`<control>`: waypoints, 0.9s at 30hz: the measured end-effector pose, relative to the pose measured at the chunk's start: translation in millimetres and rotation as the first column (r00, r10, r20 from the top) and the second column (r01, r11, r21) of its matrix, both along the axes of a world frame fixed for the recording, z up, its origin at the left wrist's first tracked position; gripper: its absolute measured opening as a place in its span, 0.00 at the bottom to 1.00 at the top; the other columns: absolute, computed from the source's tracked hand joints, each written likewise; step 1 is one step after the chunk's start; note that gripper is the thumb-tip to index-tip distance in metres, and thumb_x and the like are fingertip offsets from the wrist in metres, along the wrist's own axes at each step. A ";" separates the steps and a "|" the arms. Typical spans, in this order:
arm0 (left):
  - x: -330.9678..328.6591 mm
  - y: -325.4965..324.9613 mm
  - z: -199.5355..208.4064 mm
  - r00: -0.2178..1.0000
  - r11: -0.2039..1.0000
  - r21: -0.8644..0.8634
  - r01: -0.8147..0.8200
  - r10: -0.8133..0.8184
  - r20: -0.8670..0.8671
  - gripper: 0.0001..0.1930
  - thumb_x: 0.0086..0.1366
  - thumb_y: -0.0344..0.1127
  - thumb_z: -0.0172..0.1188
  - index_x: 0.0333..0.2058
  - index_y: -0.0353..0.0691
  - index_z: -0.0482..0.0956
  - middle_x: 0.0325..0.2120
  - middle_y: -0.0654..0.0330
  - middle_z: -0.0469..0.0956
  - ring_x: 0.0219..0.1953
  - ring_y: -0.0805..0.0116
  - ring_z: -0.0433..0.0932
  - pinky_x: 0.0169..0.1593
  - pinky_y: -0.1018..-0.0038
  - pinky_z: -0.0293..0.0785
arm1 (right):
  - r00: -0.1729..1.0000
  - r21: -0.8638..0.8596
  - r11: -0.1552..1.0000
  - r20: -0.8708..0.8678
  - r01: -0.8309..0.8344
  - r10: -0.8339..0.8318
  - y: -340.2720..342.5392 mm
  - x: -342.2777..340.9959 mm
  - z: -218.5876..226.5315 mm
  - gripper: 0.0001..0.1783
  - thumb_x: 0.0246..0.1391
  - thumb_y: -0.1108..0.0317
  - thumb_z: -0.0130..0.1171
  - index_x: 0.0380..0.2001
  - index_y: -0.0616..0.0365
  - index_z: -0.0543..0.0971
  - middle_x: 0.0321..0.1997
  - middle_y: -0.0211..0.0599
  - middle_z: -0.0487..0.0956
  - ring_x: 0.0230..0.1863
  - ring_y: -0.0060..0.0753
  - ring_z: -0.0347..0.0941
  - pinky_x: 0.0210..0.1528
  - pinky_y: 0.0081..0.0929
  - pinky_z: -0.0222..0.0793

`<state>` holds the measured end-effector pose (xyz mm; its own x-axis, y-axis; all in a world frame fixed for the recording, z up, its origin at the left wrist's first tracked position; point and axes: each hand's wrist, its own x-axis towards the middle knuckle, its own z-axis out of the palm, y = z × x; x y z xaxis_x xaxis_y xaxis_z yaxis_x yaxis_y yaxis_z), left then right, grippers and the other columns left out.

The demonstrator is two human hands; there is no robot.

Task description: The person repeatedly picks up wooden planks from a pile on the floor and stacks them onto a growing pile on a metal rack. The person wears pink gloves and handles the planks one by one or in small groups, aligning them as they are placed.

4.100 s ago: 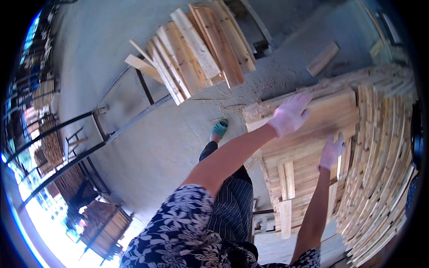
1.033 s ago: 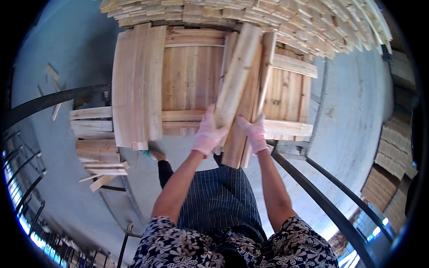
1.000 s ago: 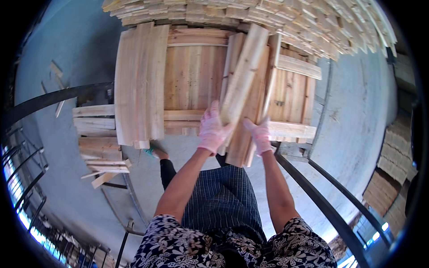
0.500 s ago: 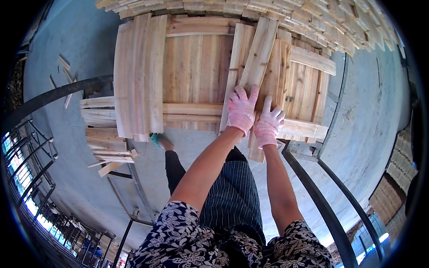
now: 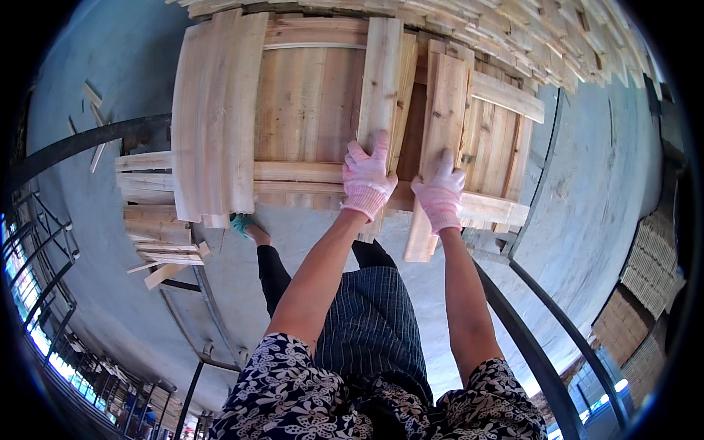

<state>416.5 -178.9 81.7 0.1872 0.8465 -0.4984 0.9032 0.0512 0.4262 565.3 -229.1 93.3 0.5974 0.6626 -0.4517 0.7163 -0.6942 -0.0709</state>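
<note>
Pink-and-white gloves cover both of my hands. My left hand grips the near part of a pale wooden plank, thumb at its right edge and fingers over its top. That plank lies on another board that shows along its right side. To the right, my right hand clasps a knotty brown plank, its thumb on the left edge. The near end of this plank juts past the stack toward me. A darker gap separates the two planks. Both rest across a layer of boards; the undersides of my hands are hidden.
Several long boards lie side by side at the left of the stack. Beyond it rises a large pile of planks. Shorter pieces sit lower left. Metal bars run at the right, and a foot in a green shoe stands near the stack.
My left hand has shifted left with the pale plank, which has turned from slanting to nearly straight. A gap has opened between it and the plank under my right hand.
</note>
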 end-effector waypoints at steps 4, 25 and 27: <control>-42.8 -5.9 31.9 0.994 0.999 0.024 -0.034 0.032 0.107 0.43 0.53 0.43 0.73 0.68 0.62 0.63 0.58 0.38 0.62 0.59 0.36 0.66 0.61 0.50 0.69 | 0.993 0.274 0.962 -0.113 -0.006 0.038 -25.3 31.9 16.3 0.48 0.45 0.63 0.69 0.70 0.45 0.61 0.58 0.60 0.66 0.59 0.68 0.69 0.62 0.51 0.70; -358.2 93.5 12.4 0.922 0.794 0.600 -0.097 0.299 -0.246 0.26 0.69 0.50 0.56 0.61 0.43 0.71 0.49 0.44 0.75 0.51 0.42 0.74 0.57 0.50 0.71 | 0.951 0.255 0.964 -0.308 0.069 0.014 95.5 -169.6 -51.4 0.53 0.51 0.46 0.67 0.74 0.41 0.51 0.68 0.59 0.57 0.65 0.65 0.65 0.64 0.51 0.67; -413.0 110.8 -21.0 0.920 0.843 0.457 -0.284 0.373 -0.117 0.28 0.70 0.51 0.54 0.63 0.43 0.69 0.53 0.43 0.74 0.55 0.40 0.73 0.59 0.50 0.69 | 0.962 0.201 0.979 -0.273 0.048 0.009 99.0 -177.8 -45.6 0.53 0.52 0.45 0.67 0.74 0.42 0.51 0.68 0.60 0.57 0.65 0.65 0.65 0.65 0.51 0.65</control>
<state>3.5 -68.0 60.7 -0.2017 0.9766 -0.0742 0.9315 0.2147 0.2937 387.4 -130.2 47.7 0.4849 0.7467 -0.4552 0.6368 -0.6583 -0.4015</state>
